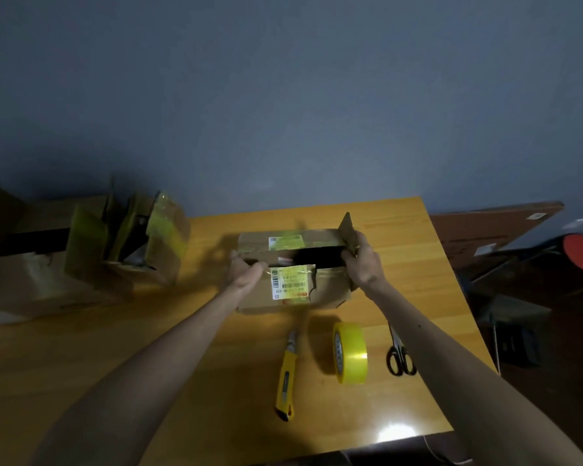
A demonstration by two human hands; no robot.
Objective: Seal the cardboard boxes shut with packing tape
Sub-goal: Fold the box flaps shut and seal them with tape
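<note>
A small cardboard box (256, 294) with shipping labels sits mid-table, its top flaps parted along a dark gap. My left hand (243, 272) grips the box's left end, thumb curled over the near flap's edge. My right hand (362, 260) grips the right end, fingers curled into the gap, beside an end flap (347, 227) standing upright. A roll of yellow packing tape (349, 353) stands on edge in front of the box, held by neither hand.
A yellow utility knife (286, 375) lies left of the tape, black-handled scissors (399, 356) right of it. Several opened boxes (122, 237) with yellow tape are piled at the far left. The wooden table (148, 331) ends on the right; dark clutter lies on the floor beyond.
</note>
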